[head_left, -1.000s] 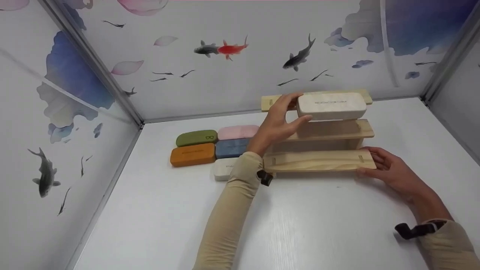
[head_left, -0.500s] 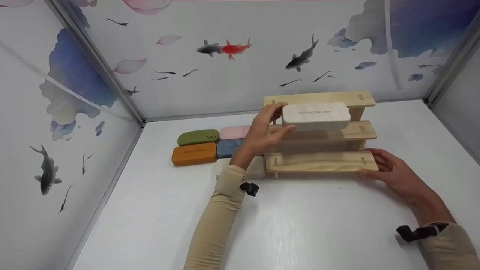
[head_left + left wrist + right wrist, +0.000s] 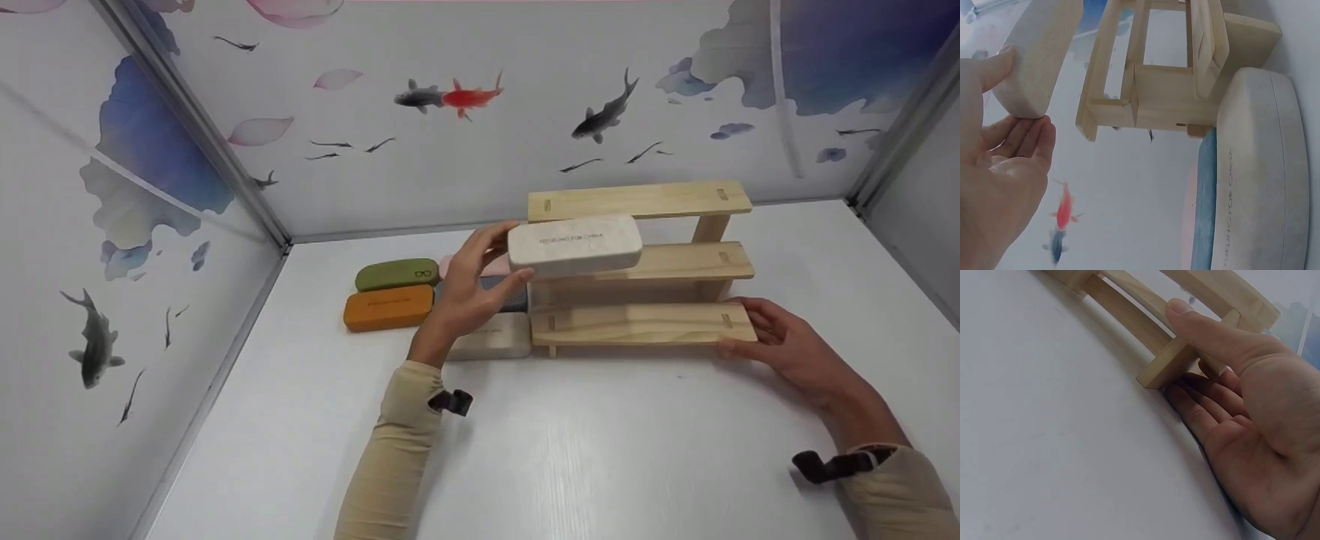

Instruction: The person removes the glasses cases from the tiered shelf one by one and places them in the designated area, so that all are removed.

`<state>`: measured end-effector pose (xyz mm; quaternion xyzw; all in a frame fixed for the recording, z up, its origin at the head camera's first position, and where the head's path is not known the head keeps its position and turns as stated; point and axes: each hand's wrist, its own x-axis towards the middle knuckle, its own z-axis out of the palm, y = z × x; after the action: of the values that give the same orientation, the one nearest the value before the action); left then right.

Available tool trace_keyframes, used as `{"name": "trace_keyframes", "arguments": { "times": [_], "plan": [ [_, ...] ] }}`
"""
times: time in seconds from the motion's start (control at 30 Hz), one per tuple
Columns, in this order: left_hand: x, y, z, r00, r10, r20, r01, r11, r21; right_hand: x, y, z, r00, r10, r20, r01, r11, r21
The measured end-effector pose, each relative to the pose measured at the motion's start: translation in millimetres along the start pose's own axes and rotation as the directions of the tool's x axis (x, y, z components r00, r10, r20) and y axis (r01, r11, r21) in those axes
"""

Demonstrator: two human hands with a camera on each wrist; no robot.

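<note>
My left hand [image 3: 472, 289] grips one end of a white glasses case [image 3: 576, 244], held in the air before the upper levels of a three-tier wooden rack [image 3: 641, 324]. In the left wrist view the thumb and fingers pinch the case [image 3: 1039, 56] at its end. My right hand [image 3: 787, 352] holds the right end of the rack's lowest shelf; in the right wrist view the thumb lies over the wooden edge [image 3: 1171, 363] and the fingers are behind it. Another white case [image 3: 495, 336] lies on the table against the rack's left side, partly behind the left hand.
Left of the rack, a green case [image 3: 396, 274], an orange case [image 3: 388, 307], a blue case [image 3: 514, 294] and a pink case [image 3: 498, 266] lie close together. Printed walls [image 3: 337, 195] with metal corner posts enclose the white table [image 3: 600, 450].
The left hand has carried the white case left and down, away from the rack's top shelf, which now shows fully. The right hand stays on the rack.
</note>
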<state>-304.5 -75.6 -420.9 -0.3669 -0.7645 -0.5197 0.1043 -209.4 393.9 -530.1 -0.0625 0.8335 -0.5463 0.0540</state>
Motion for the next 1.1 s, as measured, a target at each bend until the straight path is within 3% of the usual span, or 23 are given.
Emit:
{"name": "trace_keyframes", "arguments": {
  "times": [0.33,0.73,1.1],
  "plan": [
    [-30.8,-4.6,-22.8,0.997,-0.057,-0.059,0.057,0.998,0.003,1.4,-1.2,0.6,1.000,0.011,0.003,-0.011,1.000,-0.014],
    [-53.9,-10.6,-51.4,0.996,-0.081,-0.043,0.083,0.995,0.058,-0.8,-1.9,-0.7,0.999,0.042,0.002,-0.042,0.999,-0.027],
    [-82.6,-22.4,-83.8,0.975,-0.214,-0.056,0.218,0.972,0.089,0.0,-0.2,0.3,0.999,0.035,0.000,-0.035,0.999,-0.014]
  ]
}}
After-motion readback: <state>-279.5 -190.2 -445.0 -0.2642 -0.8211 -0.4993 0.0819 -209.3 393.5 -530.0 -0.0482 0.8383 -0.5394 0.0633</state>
